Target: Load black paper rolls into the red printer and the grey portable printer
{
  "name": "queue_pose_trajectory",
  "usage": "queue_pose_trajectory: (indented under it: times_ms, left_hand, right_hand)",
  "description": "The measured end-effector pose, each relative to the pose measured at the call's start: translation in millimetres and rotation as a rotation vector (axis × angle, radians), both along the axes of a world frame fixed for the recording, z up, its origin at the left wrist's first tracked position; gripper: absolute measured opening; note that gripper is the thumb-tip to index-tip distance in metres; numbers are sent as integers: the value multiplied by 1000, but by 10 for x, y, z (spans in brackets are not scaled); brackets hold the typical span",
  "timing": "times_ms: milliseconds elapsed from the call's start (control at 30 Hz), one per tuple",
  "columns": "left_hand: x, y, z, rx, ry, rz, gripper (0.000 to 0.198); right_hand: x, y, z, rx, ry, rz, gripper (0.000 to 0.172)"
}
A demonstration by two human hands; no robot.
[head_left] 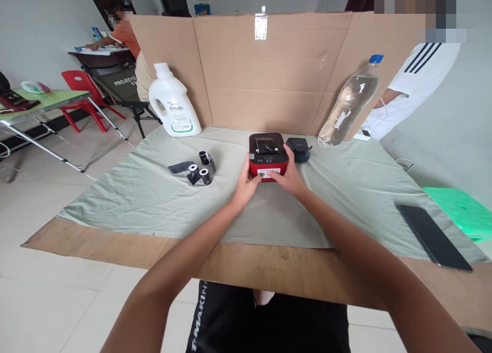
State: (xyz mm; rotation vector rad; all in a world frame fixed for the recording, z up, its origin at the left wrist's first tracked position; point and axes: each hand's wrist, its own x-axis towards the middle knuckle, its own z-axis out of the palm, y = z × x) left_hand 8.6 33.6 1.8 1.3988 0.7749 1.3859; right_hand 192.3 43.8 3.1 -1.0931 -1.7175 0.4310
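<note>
A small red and black printer (268, 156) stands on the grey-green cloth (307, 214) in front of me. My left hand (246, 184) is closed on its left side, with the thumb at the front face. From the right, my right hand (291, 174) holds it too, thumb by a white label on the front. Right behind my right hand lies a small dark case (299, 149). Several small dark rolls (205, 175) with pale ends sit to the left of the printer, beside a flat dark strip (180, 167).
A cardboard screen (269, 66) closes off the back. Before it stand a white detergent jug (175, 104) and a tilted clear bottle (351, 104) with a blue cap. A black phone (433, 235) lies at the right edge. Two other people are beyond the table.
</note>
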Motion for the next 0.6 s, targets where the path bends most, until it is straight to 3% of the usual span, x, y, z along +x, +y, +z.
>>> queue_pose_trajectory:
  times_ms: [133, 233, 333, 600]
  left_hand:
    - [-51, -659, -3, 20, 98, -54, 96]
    - [-43, -929, -1, -22, 114, -111, 97]
    - [-47, -1005, -7, -25, 124, -138, 98]
    - [-172, -985, -60, -49, 177, -190, 99]
  right_hand:
    - [69, -722, -12, -35, 76, -41, 100]
    - [67, -1071, -30, -57, 78, -118, 96]
    - [53, -1192, -62, -69, 66, -150, 95]
    - [23, -1198, -131, -43, -52, -199, 86]
